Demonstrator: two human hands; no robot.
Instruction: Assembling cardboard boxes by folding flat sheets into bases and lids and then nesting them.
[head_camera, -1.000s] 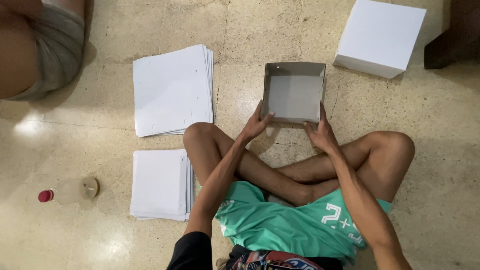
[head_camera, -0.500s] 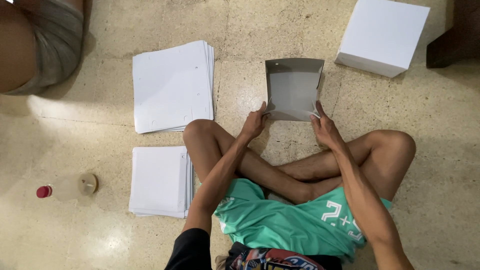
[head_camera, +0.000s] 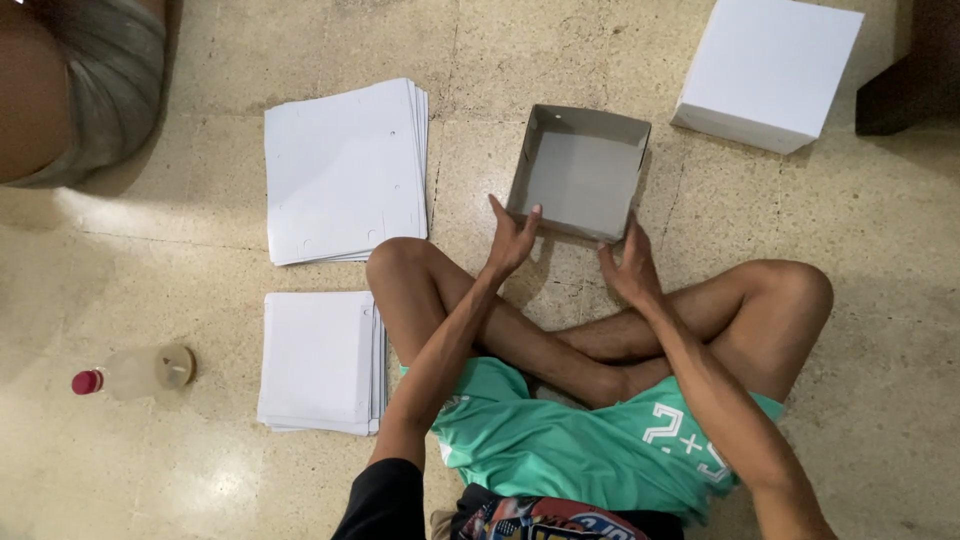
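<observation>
An open grey cardboard box (head_camera: 580, 170) lies on the floor in front of my crossed legs, its opening facing up. My left hand (head_camera: 510, 242) is at the box's near left corner, fingers spread, with the thumb against the wall. At the near right corner is my right hand (head_camera: 630, 265), fingers apart, its tips just touching the edge. Neither hand grips the box.
Two stacks of flat white card sheets lie to my left, a larger one (head_camera: 345, 170) and a smaller one (head_camera: 320, 360). A closed white box (head_camera: 770, 70) sits at the far right beside dark furniture (head_camera: 915, 70). A small red-capped bottle (head_camera: 130, 372) lies at left. Another person (head_camera: 70, 90) sits at the top left.
The box was tipped up in both hands half a second ago; now it lies flat on the floor and my fingers have loosened from its near edge.
</observation>
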